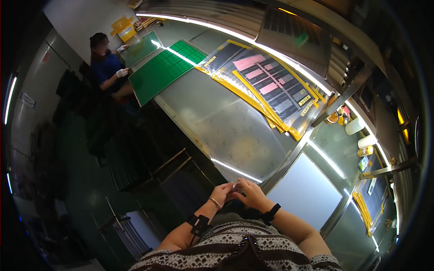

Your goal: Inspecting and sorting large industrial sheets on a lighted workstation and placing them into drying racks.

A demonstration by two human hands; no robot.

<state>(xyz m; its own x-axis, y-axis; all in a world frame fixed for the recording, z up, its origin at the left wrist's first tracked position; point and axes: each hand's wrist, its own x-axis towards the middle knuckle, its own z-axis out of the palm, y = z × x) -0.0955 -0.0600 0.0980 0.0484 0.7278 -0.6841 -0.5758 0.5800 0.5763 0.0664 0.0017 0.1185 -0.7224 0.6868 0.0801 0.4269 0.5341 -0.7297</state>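
Observation:
Close in front of my body, at the table's near edge, my left hand (220, 194) and my right hand (251, 193) meet with fingers bent together. Between the fingertips a small shiny bit (234, 186) shows, too small to name; the fingers cover most of it. A pale blue-white rectangular panel (304, 192) lies flat on the table just right of my right hand. Beyond both hands stretches the bare metal tabletop (244, 126).
Dark printed film sheets with yellow taped edges (271, 86) lie farther along the table. At far left, a person in blue with white gloves (108, 67) handles a green panel (162, 72). Jars (365, 141) line the right side; a metal post (342, 97) rises nearby.

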